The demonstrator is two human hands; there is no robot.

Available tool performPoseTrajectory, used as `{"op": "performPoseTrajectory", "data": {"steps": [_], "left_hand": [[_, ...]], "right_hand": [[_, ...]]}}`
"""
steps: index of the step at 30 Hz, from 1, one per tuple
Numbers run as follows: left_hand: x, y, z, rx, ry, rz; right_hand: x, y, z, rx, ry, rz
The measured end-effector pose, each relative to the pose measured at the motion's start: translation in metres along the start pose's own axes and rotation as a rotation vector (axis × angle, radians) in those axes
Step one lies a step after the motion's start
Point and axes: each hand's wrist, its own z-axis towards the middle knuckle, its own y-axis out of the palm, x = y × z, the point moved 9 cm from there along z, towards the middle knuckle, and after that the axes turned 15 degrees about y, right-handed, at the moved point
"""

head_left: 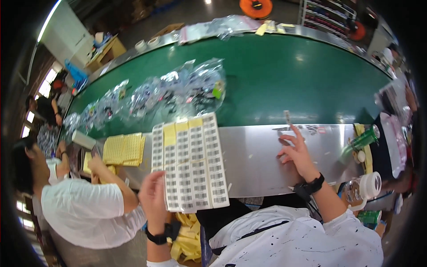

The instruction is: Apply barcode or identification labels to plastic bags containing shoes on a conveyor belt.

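- A factory floor with a long green conveyor belt (284,75) curving across the view; along its near side runs a bare steel ledge (253,160) that serves as the work surface.
- On the belt lies a heap of clear plastic bags (178,91) with small dark parts inside, spread from the middle toward the left.
- The left hand (153,196) is raised over the ledge's near edge, its fingers loosely curled against the left margin of a stack of barcode label sheets (191,162); whether it pinches the sheets or only steadies them cannot be told, as the hand is blurred.
- The label sheets stand on the ledge, fanned slightly, with yellow backing showing at the tops of several strips.
- The right hand (296,151) rests well apart to the right on the steel ledge, fingers spread and extended, released flat on the metal; its fingertips are near a single small label strip (288,117) that stands up at the belt's edge.
- Both wrists wear black bands.
- To the left a co-worker in a white shirt (84,209) leans over yellow label sheets (123,149) on the ledge.
- At the right sit a green can (362,140) and a clear jar with a white lid (364,187).
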Motion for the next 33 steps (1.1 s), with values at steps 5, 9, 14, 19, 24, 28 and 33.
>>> {"op": "performPoseTrajectory", "data": {"steps": [5, 9, 14, 19, 24, 28, 33], "left_hand": [[0.067, 0.168, -0.035, -0.531, 0.200, -0.241], [0.053, 0.197, -0.053, -0.511, 0.175, -0.222], [-0.003, 0.104, -0.034, -0.151, -0.031, -0.158], [-0.052, -0.049, -0.049, 0.195, -0.061, 0.363], [-0.089, -0.089, -0.094, 0.197, -0.239, 0.524], [-0.126, -0.093, -0.116, 0.320, -0.340, 0.181], [-0.149, -0.082, -0.135, 0.334, -0.496, -0.106]], "right_hand": [[-0.001, 0.006, -0.006, -0.006, 0.001, 0.033], [0.009, 0.008, -0.002, -0.066, 0.066, 0.011], [-0.003, 0.003, -0.010, -0.054, -0.015, -0.006], [-0.001, 0.005, -0.008, -0.037, -0.007, -0.030], [-0.003, 0.008, -0.005, -0.015, 0.012, -0.078], [-0.004, 0.012, -0.007, -0.019, 0.016, -0.098], [-0.003, 0.012, -0.006, -0.013, 0.049, -0.108]]}}
